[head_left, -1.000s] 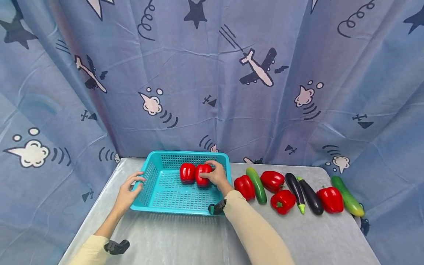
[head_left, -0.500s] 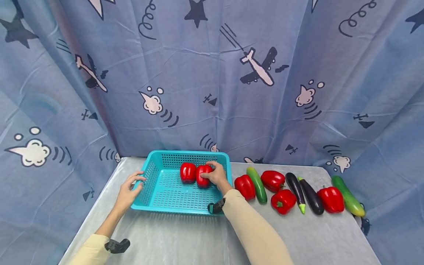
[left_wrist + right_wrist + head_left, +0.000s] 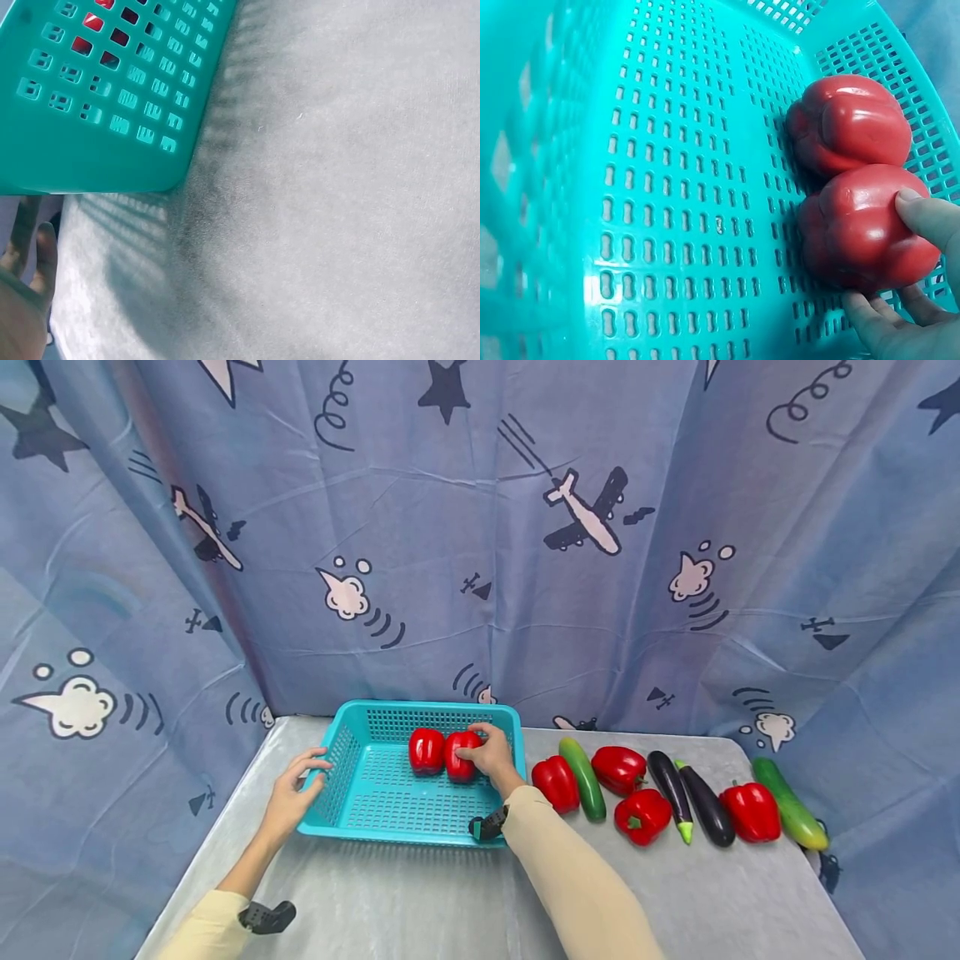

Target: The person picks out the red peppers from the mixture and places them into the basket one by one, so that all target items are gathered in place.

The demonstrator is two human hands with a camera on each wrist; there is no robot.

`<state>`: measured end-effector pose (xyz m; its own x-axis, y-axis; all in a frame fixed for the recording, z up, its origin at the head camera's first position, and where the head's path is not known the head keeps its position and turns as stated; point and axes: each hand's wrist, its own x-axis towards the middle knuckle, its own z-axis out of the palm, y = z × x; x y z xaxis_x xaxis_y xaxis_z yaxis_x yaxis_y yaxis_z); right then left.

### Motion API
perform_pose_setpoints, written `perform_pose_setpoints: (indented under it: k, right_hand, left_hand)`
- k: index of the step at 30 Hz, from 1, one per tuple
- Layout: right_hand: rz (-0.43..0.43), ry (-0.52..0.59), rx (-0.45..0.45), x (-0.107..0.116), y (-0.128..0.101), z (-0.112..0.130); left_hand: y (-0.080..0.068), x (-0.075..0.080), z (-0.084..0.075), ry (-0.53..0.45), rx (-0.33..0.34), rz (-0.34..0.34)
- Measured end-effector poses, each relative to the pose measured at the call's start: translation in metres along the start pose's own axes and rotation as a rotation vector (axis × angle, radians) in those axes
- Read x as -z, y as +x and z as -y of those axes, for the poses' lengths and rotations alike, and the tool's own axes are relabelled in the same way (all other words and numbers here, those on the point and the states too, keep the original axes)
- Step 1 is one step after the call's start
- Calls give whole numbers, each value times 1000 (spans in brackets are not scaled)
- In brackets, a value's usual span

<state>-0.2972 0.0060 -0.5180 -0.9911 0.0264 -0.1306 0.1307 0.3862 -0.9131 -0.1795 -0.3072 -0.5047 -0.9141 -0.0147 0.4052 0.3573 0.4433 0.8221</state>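
Observation:
A turquoise plastic basket (image 3: 390, 837) stands on the table with two red bell peppers side by side in it. My right hand (image 3: 491, 758) grips the right-hand red bell pepper (image 3: 460, 768), thumb on one side and fingers on the other. That pepper sits against the other red bell pepper (image 3: 426, 752), as the right wrist view also shows. At the basket's left rim is my left hand (image 3: 288, 793), its fingers loosely extended along the edge. In the left wrist view the left hand (image 3: 26, 300) shows only partly, by the basket's corner; contact with the rim is unclear.
Right of the basket lie several more red bell peppers (image 3: 642, 817), a cucumber (image 3: 582, 779), two eggplants (image 3: 705, 803) and another cucumber (image 3: 789, 806) near the right edge. A grey-white cloth covers the table (image 3: 405, 902). A blue patterned curtain (image 3: 420, 568) hangs behind.

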Motion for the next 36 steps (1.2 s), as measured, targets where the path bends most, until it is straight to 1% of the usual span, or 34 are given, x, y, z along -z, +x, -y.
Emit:
perform_pose_setpoints:
  k: [4,8,13,17,20,24,30,36]
  right_hand:
    - [-1,4,-9,1,0,1]
    - [22,26,0,3,-1,2]
    - [109,41,30,9,-2,6]
    - [169,10,44,13,-2,10]
    - [188,-27,54,17,-3,14]
    - [216,-52,81,25,-6,20]
    - [267,-36,123,42,-12,31]
    - [273,-32,166,58,-18,39]
  left_hand:
    - [0,0,-1,10,-5,1]
    - [0,0,1,-12,-12,1]
    - [0,0,2,-41,7,2]
    - [0,0,3,-44,2,3]
    - [0,0,2,-47,-2,4]
    - [0,0,1,-42,-7,4]
    - [-1,-1,-1,-17,-5,-3]
    - [0,-1,0,-6,-3,-8]
